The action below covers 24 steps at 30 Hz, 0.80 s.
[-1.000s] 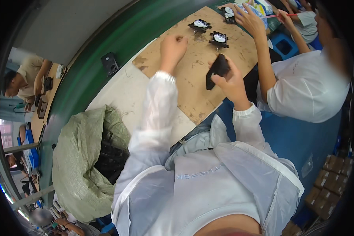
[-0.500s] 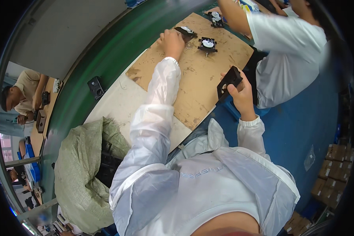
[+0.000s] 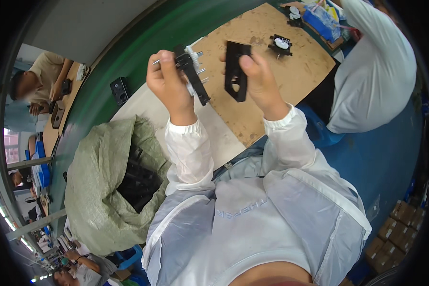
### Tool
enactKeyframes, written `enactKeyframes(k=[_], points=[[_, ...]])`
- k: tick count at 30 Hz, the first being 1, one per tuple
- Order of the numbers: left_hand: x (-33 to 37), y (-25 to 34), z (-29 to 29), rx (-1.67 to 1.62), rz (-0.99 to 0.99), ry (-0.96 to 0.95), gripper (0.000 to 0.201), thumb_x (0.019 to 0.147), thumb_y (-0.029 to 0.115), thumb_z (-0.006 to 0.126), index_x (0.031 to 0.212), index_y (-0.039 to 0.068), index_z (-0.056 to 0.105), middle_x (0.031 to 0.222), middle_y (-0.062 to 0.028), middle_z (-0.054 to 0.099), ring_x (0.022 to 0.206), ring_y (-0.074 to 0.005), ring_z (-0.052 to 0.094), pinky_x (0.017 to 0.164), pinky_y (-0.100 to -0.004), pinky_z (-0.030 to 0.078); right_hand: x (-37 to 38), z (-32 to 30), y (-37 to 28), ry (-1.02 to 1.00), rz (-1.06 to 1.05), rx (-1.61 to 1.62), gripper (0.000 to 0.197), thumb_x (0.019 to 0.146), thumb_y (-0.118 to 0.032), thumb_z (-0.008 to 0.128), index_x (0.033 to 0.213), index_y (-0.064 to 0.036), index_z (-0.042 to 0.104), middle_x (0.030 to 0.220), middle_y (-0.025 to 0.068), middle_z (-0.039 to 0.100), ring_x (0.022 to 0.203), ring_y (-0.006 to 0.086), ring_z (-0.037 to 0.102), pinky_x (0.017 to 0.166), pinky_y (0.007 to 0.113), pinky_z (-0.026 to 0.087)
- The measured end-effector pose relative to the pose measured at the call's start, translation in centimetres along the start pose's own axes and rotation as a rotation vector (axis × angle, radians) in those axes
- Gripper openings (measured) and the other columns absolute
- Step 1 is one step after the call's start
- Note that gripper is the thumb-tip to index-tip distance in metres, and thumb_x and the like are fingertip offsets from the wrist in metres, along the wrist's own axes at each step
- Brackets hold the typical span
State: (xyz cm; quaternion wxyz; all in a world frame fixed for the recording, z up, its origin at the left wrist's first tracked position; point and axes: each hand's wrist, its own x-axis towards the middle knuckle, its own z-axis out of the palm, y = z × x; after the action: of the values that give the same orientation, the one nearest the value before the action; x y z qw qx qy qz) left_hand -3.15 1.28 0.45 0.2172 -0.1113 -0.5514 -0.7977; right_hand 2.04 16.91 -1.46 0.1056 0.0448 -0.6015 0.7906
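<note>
My left hand [image 3: 169, 83] is closed on a black gear assembly [image 3: 191, 74] with white gears and thin metal shafts, tilted up on edge. Facing it, a short gap away, is a black plastic housing [image 3: 237, 71] with a cut-out near its lower end. My right hand [image 3: 262, 81] grips that housing, thumb on its near face. Both parts are held up above the brown board [image 3: 291, 76]. Another gear assembly [image 3: 281, 44], black with a white gear on top, lies on the board beyond my right hand.
A woven sack [image 3: 100, 190] holding black parts [image 3: 139, 181] stands at my left. A black housing [image 3: 119, 90] lies on the green belt [image 3: 105, 114]. At the right sits a co-worker [image 3: 381, 71] near a further gear assembly [image 3: 294, 15] and a bin of bags [image 3: 321, 21]. Cartons [image 3: 391, 238] are stacked lower right.
My left hand has lifted a gear assembly off the board and drawn it back toward me. My right hand has brought the housing up and leftward, so the two parts now face each other.
</note>
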Motion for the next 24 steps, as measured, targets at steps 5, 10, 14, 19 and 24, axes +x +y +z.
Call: enactKeyframes(k=[5,10,14,19,24], points=[[-0.9,2.7,-1.2,0.011,-0.03,0.105,0.023,0.097,0.027,0.06,0.087,0.006,0.057,0.073,0.0002,0.057,0.059,-0.0069,0.048,0.058,-0.0207,0.042,-0.2,5.7,-1.1,-0.122,-0.02,0.129,0.035,0.094,-0.032,0.059,0.108,0.0001,0.063,0.092,0.0056,0.066,0.076,0.0104,0.057,0.069,0.023,0.045],[-1.1,4.1,-1.6,-0.09,-0.03,0.125,0.023,0.096,0.027,0.061,0.087,0.007,0.056,0.073,0.0004,0.057,0.058,-0.0066,0.049,0.057,-0.019,0.042,0.0,7.2,-0.6,-0.187,0.046,0.276,0.033,0.095,-0.032,0.058,0.106,-0.0015,0.064,0.093,0.0042,0.066,0.079,0.0095,0.056,0.072,0.022,0.043],[-0.8,3.9,-2.4,-0.087,0.001,0.063,0.022,0.096,0.027,0.061,0.087,0.008,0.056,0.073,0.0004,0.057,0.058,-0.0065,0.05,0.055,-0.0187,0.041,-0.2,7.6,-1.0,-0.187,0.029,0.23,0.034,0.095,-0.033,0.057,0.105,-0.0021,0.065,0.094,0.0027,0.066,0.081,0.0083,0.056,0.073,0.021,0.043],[-1.3,4.4,-2.4,-0.063,-0.045,0.047,0.022,0.097,0.026,0.06,0.086,0.007,0.055,0.074,-0.0005,0.058,0.059,-0.0069,0.05,0.057,-0.0195,0.042,-0.4,7.7,-1.2,-0.151,0.041,0.241,0.034,0.096,-0.035,0.056,0.105,-0.003,0.065,0.093,0.0015,0.066,0.08,0.0071,0.055,0.073,0.02,0.042],[-1.6,4.5,-2.1,-0.055,-0.058,0.078,0.022,0.097,0.025,0.059,0.085,0.006,0.056,0.075,-0.0018,0.059,0.062,-0.0078,0.051,0.06,-0.0206,0.044,-0.6,7.7,-1.5,-0.152,0.063,0.208,0.032,0.097,-0.035,0.056,0.103,-0.0041,0.065,0.091,0.0004,0.065,0.078,0.006,0.054,0.071,0.019,0.041]])
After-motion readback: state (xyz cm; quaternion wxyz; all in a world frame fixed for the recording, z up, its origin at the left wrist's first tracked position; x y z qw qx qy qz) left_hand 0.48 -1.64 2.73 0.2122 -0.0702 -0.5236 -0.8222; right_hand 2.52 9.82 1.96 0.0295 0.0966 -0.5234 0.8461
